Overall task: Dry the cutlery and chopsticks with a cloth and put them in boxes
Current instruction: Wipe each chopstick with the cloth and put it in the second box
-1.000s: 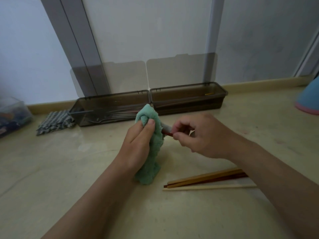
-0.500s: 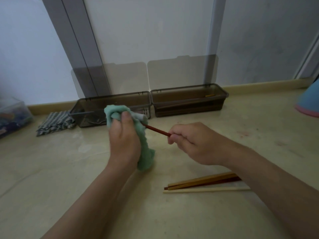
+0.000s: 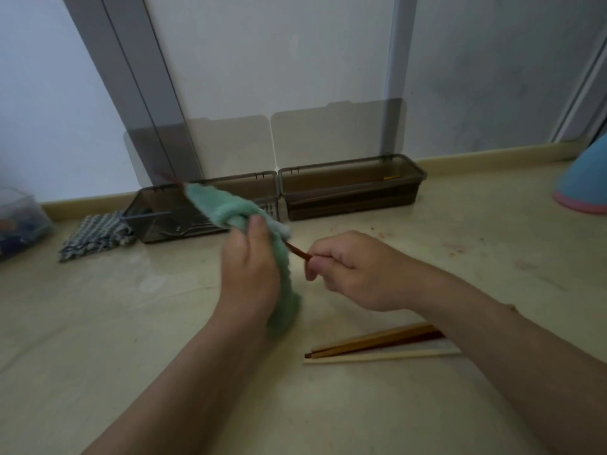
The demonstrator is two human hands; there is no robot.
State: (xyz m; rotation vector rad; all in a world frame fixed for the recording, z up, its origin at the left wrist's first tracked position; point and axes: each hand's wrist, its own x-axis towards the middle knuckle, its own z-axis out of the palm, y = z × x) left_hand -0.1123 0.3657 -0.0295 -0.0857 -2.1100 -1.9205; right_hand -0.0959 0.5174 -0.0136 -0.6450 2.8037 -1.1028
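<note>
Left hand point(image 3: 249, 267) is wrapped round the green cloth point(image 3: 226, 210), thumb on top squeezing it closed over a red chopstick point(image 3: 297, 253). The right hand point(image 3: 354, 274) pinches the near end of that stick in curled fingers. So the stick is up in the air between both hands, mostly buried in the cloth, pointing off toward the left box point(image 3: 170, 233). My read is that this is the wiping step on one chopstick, somewhere past the middle of the whole job. The left box already has some metal cutlery point(image 3: 154, 214) in it, the right box point(image 3: 351, 205) looks like it holds a few chopsticks, and both lids point(image 3: 338, 133) stand open against the wall. What's left is this stick plus the small bunch of chopsticks point(image 3: 377, 343) on the counter point(image 3: 131, 323) by the right forearm, which partly covers them, so no sure count. Also iffy: the stick's far tip is just a blur past the cloth, and the box walls are smoky, so what's inside is half guesswork. A checked cloth point(image 3: 95, 234), a clear tub point(image 3: 19, 218) and a blue-and-pink thing point(image 3: 584, 185) sit at the edges, cut off or too dim to name.
</note>
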